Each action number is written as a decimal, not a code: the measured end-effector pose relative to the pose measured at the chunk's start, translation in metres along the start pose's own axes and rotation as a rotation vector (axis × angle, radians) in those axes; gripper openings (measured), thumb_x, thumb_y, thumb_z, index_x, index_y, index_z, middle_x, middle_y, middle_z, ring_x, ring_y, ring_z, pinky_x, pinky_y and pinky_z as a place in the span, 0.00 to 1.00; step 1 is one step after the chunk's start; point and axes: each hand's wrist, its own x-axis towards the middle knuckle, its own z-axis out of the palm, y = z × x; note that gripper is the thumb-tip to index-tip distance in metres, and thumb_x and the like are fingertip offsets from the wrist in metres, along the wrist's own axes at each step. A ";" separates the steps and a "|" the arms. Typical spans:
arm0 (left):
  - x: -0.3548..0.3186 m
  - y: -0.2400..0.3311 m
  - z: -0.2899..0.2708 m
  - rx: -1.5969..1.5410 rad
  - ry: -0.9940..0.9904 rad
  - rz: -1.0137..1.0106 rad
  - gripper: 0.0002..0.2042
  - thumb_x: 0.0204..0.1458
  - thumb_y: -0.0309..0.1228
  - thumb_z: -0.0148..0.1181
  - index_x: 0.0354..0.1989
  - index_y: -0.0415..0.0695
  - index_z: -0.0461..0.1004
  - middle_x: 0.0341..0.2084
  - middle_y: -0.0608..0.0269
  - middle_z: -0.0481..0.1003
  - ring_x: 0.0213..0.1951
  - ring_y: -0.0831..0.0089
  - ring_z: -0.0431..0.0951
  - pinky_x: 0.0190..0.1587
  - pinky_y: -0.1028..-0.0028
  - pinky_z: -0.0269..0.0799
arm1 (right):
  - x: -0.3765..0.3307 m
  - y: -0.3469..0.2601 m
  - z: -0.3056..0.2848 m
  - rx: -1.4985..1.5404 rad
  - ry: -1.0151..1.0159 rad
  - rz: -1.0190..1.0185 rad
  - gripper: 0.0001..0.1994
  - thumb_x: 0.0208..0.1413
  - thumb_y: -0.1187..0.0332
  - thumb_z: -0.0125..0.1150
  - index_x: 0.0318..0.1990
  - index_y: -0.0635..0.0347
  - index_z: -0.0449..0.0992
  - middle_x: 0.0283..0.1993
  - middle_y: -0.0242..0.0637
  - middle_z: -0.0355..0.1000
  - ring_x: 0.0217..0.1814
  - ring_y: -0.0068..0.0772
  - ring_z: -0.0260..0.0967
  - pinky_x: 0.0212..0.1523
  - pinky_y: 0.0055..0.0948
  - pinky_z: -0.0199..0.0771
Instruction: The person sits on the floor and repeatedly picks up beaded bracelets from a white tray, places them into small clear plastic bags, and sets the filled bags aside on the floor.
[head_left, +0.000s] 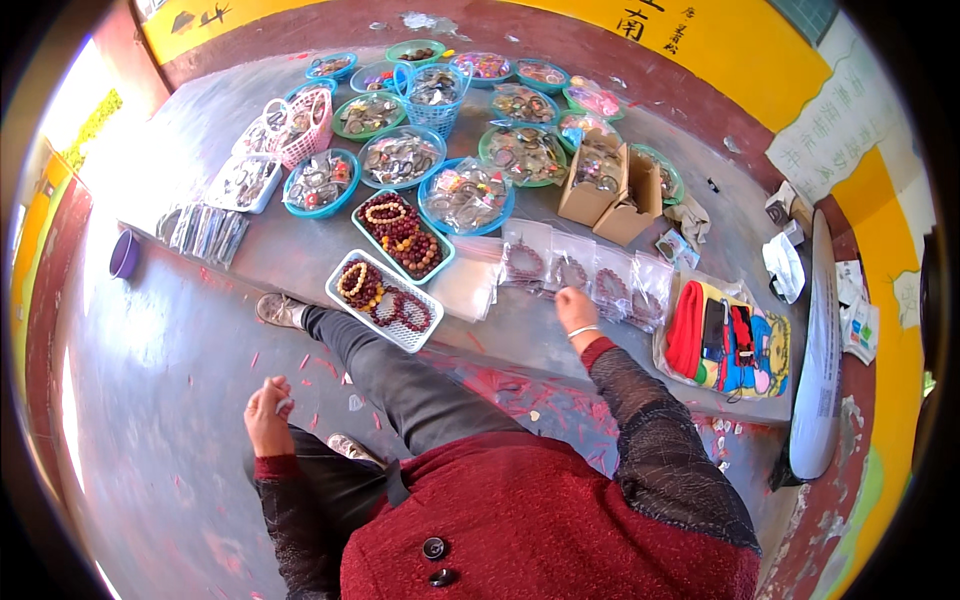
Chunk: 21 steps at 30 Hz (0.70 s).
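My left hand (268, 415) hangs over the floor at the left with its fingers curled in. A small whitish bit shows at its fingertips, too small to name. My right hand (576, 312), with a pale bangle at the wrist, is closed just in front of a row of clear plastic bags. Dark red bead bracelets lie in them, such as the bagged bracelet (524, 262). Whether those fingers pinch anything is hidden. Left of the row lies a stack of clear bags (470, 283). Next to it, a white basket (424, 340) holds loose bead bracelets (405, 311).
A green-rimmed tray (447, 262) of bead strings sits behind the white basket. Several round baskets, such as a blue basket (425, 215), hold bagged pieces farther back. Cardboard boxes (592, 205) stand at right, near a colourful bag (770, 350) with a phone (714, 330) on it.
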 end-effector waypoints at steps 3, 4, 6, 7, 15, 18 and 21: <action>0.011 0.017 -0.003 -0.095 0.051 0.008 0.09 0.55 0.36 0.53 0.30 0.44 0.71 0.37 0.63 0.75 0.37 0.76 0.73 0.35 0.77 0.68 | -0.009 -0.040 0.047 0.039 -0.226 -0.188 0.10 0.46 0.61 0.54 0.31 0.57 0.76 0.30 0.44 0.73 0.37 0.48 0.69 0.41 0.39 0.69; 0.016 0.017 -0.005 -0.132 0.044 0.000 0.08 0.55 0.36 0.53 0.31 0.43 0.71 0.37 0.63 0.75 0.37 0.76 0.73 0.35 0.77 0.68 | -0.013 -0.055 0.058 -0.026 -0.282 -0.237 0.12 0.46 0.61 0.55 0.34 0.57 0.76 0.34 0.44 0.73 0.41 0.46 0.68 0.44 0.38 0.67; 0.026 0.004 -0.010 -0.172 0.024 -0.014 0.08 0.55 0.35 0.53 0.35 0.43 0.71 0.36 0.63 0.76 0.36 0.76 0.74 0.34 0.77 0.68 | -0.019 -0.082 0.079 -0.104 -0.366 -0.279 0.15 0.45 0.60 0.57 0.38 0.58 0.74 0.40 0.44 0.71 0.46 0.44 0.66 0.49 0.38 0.64; 0.033 -0.010 -0.014 -0.149 0.005 -0.048 0.08 0.55 0.35 0.52 0.36 0.43 0.71 0.36 0.63 0.75 0.36 0.75 0.74 0.34 0.77 0.68 | -0.021 -0.093 0.087 -0.120 -0.389 -0.274 0.16 0.45 0.60 0.57 0.40 0.59 0.74 0.42 0.44 0.70 0.48 0.45 0.65 0.50 0.38 0.63; 0.054 -0.033 -0.006 -0.100 -0.090 -0.085 0.09 0.55 0.35 0.52 0.33 0.42 0.72 0.31 0.63 0.76 0.33 0.77 0.75 0.31 0.79 0.69 | -0.024 -0.133 0.111 -0.297 -0.446 -0.178 0.14 0.46 0.67 0.56 0.41 0.61 0.72 0.43 0.45 0.68 0.48 0.47 0.64 0.50 0.39 0.65; 0.055 -0.031 -0.004 -0.101 -0.105 -0.090 0.09 0.55 0.34 0.52 0.33 0.41 0.72 0.31 0.63 0.76 0.32 0.77 0.75 0.31 0.80 0.70 | -0.020 -0.132 0.112 -0.341 -0.476 -0.195 0.09 0.47 0.70 0.51 0.35 0.58 0.76 0.41 0.43 0.72 0.45 0.46 0.70 0.45 0.40 0.70; 0.052 -0.025 0.001 -0.089 -0.119 -0.086 0.09 0.55 0.34 0.53 0.33 0.41 0.73 0.30 0.64 0.76 0.31 0.77 0.75 0.31 0.80 0.70 | -0.013 -0.122 0.122 -0.360 -0.512 -0.195 0.09 0.46 0.70 0.51 0.31 0.60 0.77 0.36 0.46 0.74 0.39 0.49 0.73 0.41 0.41 0.73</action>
